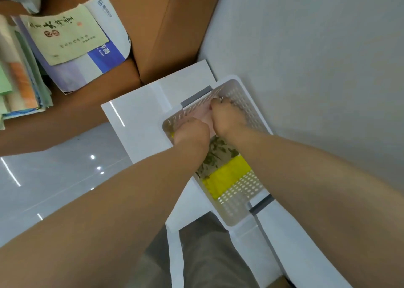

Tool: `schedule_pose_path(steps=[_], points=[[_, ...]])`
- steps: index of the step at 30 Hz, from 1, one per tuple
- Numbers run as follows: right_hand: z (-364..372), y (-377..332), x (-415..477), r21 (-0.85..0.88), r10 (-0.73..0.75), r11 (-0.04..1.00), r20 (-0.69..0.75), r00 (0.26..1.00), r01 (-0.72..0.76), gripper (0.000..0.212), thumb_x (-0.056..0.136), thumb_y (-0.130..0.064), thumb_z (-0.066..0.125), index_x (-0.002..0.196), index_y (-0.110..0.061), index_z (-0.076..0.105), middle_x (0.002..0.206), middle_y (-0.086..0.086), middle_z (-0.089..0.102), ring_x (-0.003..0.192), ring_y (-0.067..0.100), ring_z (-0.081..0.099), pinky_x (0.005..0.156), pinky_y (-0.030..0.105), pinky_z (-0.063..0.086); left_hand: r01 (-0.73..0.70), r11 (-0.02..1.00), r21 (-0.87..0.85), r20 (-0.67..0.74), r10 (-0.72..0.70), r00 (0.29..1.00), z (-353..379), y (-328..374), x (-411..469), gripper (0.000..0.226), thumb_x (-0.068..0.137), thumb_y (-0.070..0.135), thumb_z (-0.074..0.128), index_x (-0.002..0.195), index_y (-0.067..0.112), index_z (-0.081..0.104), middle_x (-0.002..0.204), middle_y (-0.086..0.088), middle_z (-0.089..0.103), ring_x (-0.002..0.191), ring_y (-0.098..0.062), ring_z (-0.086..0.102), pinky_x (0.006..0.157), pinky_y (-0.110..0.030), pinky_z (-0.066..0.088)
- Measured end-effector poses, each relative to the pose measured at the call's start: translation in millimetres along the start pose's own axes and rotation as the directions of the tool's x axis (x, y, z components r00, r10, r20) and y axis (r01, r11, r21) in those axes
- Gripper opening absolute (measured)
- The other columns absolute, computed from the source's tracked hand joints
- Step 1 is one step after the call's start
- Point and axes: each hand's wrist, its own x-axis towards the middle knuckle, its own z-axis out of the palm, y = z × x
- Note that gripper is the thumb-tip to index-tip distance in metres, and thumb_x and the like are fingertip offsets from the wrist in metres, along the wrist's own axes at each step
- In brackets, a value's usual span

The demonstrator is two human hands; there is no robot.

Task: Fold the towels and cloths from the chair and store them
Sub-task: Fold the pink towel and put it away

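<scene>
A white perforated basket (247, 191) with grey handles stands on a white shelf top (131, 117) against the wall. Inside lie a folded yellow cloth (227, 176) and a folded green-patterned cloth (218, 152) beside it. At the far end of the basket sits a pale pink cloth (206, 115). My left hand (191, 130) and my right hand (227, 117) both reach down into the basket, fingers curled on the pink cloth, one at each side of it. The fingertips are hidden behind the backs of my hands.
A grey wall (317, 58) runs along the right. A brown cardboard box (175, 25) stands behind the shelf. A stack of paper bags and booklets (65, 43) lies at the upper left on a brown surface. Glossy grey floor (54, 189) shows on the left.
</scene>
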Motion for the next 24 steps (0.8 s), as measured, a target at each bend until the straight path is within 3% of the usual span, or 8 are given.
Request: schedule_pose_path(steps=[6, 8, 11, 14, 18, 20, 22, 24], points=[[-1, -2, 3, -0.08, -0.045, 0.996, 0.029, 0.999, 0.048, 0.039, 0.105, -0.021, 0.025, 0.134, -0.007, 0.046, 0.14, 0.021, 0.048, 0.121, 0.039, 0.054, 0.096, 0.043, 0.042, 0.037, 0.999, -0.02, 0.048, -0.036, 0.998, 3, -3, 16, 0.033, 0.097, 0.005, 0.054, 0.13, 0.002, 0.057, 0.132, -0.014, 0.056, 0.12, -0.03, 0.058, 0.089, -0.039, 0.052], [-5, -5, -3, -0.161, -0.068, 0.984, 0.039, 0.997, 0.074, 0.036, 0.102, -0.016, 0.037, 0.136, -0.004, 0.044, 0.141, 0.023, 0.042, 0.116, 0.043, 0.056, 0.088, 0.046, 0.047, 0.03, 0.997, 0.074, 0.042, -0.033, 0.999, 2, -4, 11, 0.033, 0.095, 0.005, 0.055, 0.128, 0.005, 0.058, 0.127, -0.012, 0.056, 0.114, -0.03, 0.06, 0.083, -0.038, 0.052], [-6, -1, -14, -0.348, -0.17, 0.924, 0.003, 0.985, 0.161, 0.05, 0.089, -0.005, 0.055, 0.138, -0.003, 0.044, 0.148, 0.025, 0.03, 0.123, 0.043, 0.047, 0.081, 0.045, 0.052, -0.009, 0.93, 0.369, 0.054, -0.011, 0.998, -4, 0, -2, 0.032, 0.089, 0.016, 0.057, 0.12, 0.009, 0.06, 0.116, -0.013, 0.057, 0.105, -0.032, 0.056, 0.075, -0.038, 0.045], [-3, 2, -17, -0.386, -0.177, 0.907, 0.005, 0.984, 0.166, 0.051, 0.087, -0.005, 0.057, 0.136, -0.002, 0.044, 0.142, 0.023, 0.036, 0.122, 0.04, 0.046, 0.077, 0.043, 0.051, -0.069, 0.907, 0.415, 0.059, 0.049, 0.997, -3, 14, -11, 0.038, 0.09, 0.016, 0.054, 0.126, 0.003, 0.055, 0.118, -0.019, 0.056, 0.102, -0.035, 0.055, 0.067, -0.04, 0.043], [7, 8, -12, -0.27, -0.191, 0.942, 0.056, 0.98, 0.199, 0.053, 0.093, -0.013, 0.051, 0.144, -0.003, 0.038, 0.14, 0.019, 0.038, 0.119, 0.038, 0.047, 0.082, 0.044, 0.049, -0.057, 0.932, 0.357, 0.075, 0.032, 0.997, 7, 25, -17, 0.049, 0.09, 0.014, 0.051, 0.136, -0.003, 0.047, 0.125, -0.025, 0.053, 0.107, -0.038, 0.054, 0.077, -0.039, 0.045], [11, 10, -11, -0.262, -0.215, 0.94, 0.049, 0.975, 0.22, 0.056, 0.095, -0.022, 0.048, 0.147, -0.004, 0.036, 0.14, 0.018, 0.039, 0.123, 0.036, 0.044, 0.085, 0.043, 0.048, -0.03, 0.924, 0.382, 0.109, -0.013, 0.994, 12, 25, -17, 0.06, 0.095, 0.02, 0.047, 0.147, -0.006, 0.032, 0.144, -0.034, 0.038, 0.125, -0.045, 0.045, 0.096, -0.049, 0.042], [15, 11, -10, -0.262, -0.249, 0.933, 0.019, 0.968, 0.245, 0.058, 0.095, -0.031, 0.044, 0.146, -0.004, 0.038, 0.14, 0.017, 0.042, 0.125, 0.035, 0.042, 0.09, 0.043, 0.044, -0.037, 0.915, 0.401, 0.164, -0.031, 0.986, 16, 24, -15, 0.067, 0.101, 0.027, 0.039, 0.154, -0.006, 0.016, 0.159, -0.033, 0.016, 0.143, -0.051, 0.024, 0.112, -0.063, 0.024], [16, 13, -11, -0.278, -0.297, 0.917, 0.001, 0.955, 0.285, 0.063, 0.093, -0.036, 0.044, 0.147, -0.004, 0.04, 0.14, 0.017, 0.046, 0.125, 0.035, 0.042, 0.098, 0.043, 0.038, 0.003, 0.927, 0.374, 0.184, -0.077, 0.98, 21, 22, -11, 0.07, 0.103, 0.031, 0.033, 0.155, -0.005, 0.003, 0.162, -0.03, 0.002, 0.148, -0.051, 0.009, 0.117, -0.065, 0.013]])
